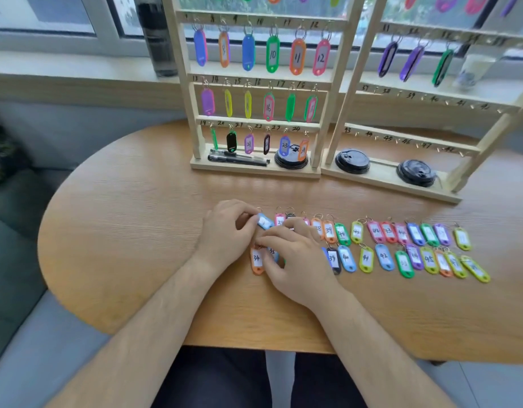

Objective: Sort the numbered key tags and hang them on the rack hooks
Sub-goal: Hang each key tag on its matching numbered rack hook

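Observation:
Two rows of coloured numbered key tags [384, 256] lie on the wooden table [136, 231], running from the middle to the right. My left hand [224, 234] pinches a light blue tag [265, 222] at the left end of the far row. My right hand [295, 257] lies over the tags beside it, fingers curled down onto them and pointing left; whether it holds one is hidden. An orange tag marked 34 [257, 260] lies just below my hands. The left wooden rack [254, 81] has tags hanging on its hooks through 24. On the right rack [431, 92] the lower hooks are bare.
Black pens [239, 159] and a black cup lid [291, 161] lie on the left rack's base. Two more black lids [353, 161] sit on the right rack's base. A dark bottle [157, 36] and a white cup [472, 69] stand on the windowsill. A grey sofa is at left.

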